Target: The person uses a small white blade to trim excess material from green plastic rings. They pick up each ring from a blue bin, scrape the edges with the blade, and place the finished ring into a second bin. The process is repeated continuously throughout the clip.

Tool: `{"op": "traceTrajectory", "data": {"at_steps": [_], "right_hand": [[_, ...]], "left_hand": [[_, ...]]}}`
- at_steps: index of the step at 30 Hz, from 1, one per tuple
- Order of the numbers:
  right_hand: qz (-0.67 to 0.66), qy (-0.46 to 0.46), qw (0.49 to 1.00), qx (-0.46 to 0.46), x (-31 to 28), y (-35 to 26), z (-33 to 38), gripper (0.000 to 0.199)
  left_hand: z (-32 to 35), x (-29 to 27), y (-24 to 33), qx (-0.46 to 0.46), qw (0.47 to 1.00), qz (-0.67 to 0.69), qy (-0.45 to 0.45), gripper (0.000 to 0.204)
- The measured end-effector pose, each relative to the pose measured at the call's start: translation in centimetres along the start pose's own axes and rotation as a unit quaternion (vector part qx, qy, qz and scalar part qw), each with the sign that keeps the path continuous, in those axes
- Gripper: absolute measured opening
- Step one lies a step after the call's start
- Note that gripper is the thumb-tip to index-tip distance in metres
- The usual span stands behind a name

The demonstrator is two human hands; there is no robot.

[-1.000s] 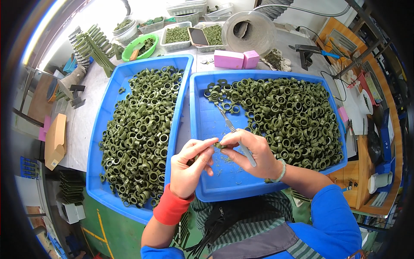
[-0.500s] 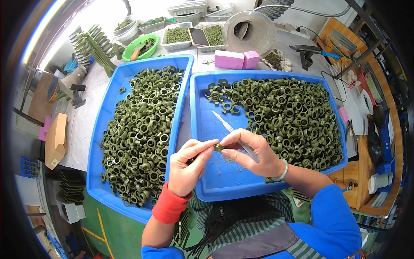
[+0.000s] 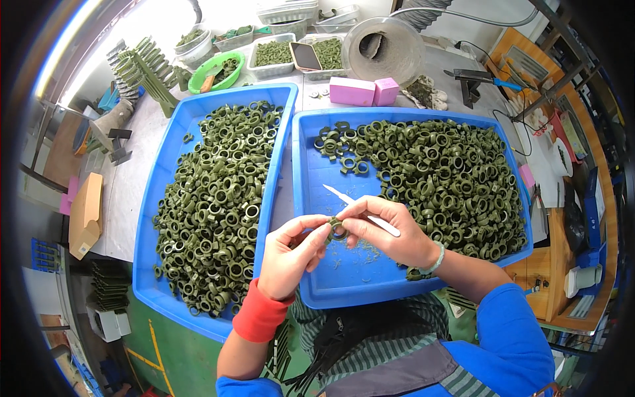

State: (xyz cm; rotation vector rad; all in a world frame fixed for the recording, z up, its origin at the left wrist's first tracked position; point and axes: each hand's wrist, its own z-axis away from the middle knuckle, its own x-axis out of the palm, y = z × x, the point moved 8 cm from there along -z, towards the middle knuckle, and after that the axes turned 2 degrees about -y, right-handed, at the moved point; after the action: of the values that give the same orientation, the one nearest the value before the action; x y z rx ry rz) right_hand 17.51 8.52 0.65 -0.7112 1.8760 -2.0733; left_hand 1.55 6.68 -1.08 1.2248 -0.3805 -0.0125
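Between the fingertips of both hands is a small olive-green ring-shaped part (image 3: 338, 229), its round opening partly showing. My left hand (image 3: 296, 250), with a red wristband, pinches its left side. My right hand (image 3: 385, 231) pinches its right side and also carries a slim craft knife (image 3: 340, 194), whose blade points up and to the left while the pale handle end sticks out past the fingers. Both hands are over the right blue tray (image 3: 324, 281), which holds a large heap of similar green rings (image 3: 450, 185). Thin green shavings lie on its floor near my hands.
On the left stands a second blue tray (image 3: 151, 218) heaped with green rings (image 3: 211, 218). Behind are pink blocks (image 3: 351, 92), a green bowl (image 3: 196, 81), clear tubs of small parts, a phone (image 3: 305, 57) and a large clear container (image 3: 403, 46). A cardboard box (image 3: 86, 215) sits far left.
The ring has been turned so its opening now shows. The craft knife has swung to a flatter angle in my right hand, its handle end moving up.
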Motion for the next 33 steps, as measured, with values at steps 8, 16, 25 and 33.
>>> {"op": "traceTrajectory", "data": {"at_steps": [8, 16, 25, 33], "right_hand": [[0.016, 0.019, 0.999, -0.024, 0.3, -0.1, -0.1, 0.019], [0.447, 0.113, 0.871, -0.172, -3.3, -0.8, -2.3, 0.012], [0.478, 0.074, 0.869, -0.105, -7.5, 2.0, -5.5, 0.015], [-0.040, -0.064, 0.997, 0.018, -0.9, 0.4, -1.5, 0.018]], "left_hand": [[-0.4, 0.3, -0.7, 0.005, 0.997, 0.079, 0.001, 0.023], [-0.4, 0.0, -1.1, -0.043, 0.996, 0.083, -0.001, 0.030], [-0.9, -0.7, -1.0, -0.065, 0.980, 0.181, 0.043, 0.027], [-0.7, 0.5, -0.7, -0.010, 0.995, 0.102, -0.004, 0.031]]}}
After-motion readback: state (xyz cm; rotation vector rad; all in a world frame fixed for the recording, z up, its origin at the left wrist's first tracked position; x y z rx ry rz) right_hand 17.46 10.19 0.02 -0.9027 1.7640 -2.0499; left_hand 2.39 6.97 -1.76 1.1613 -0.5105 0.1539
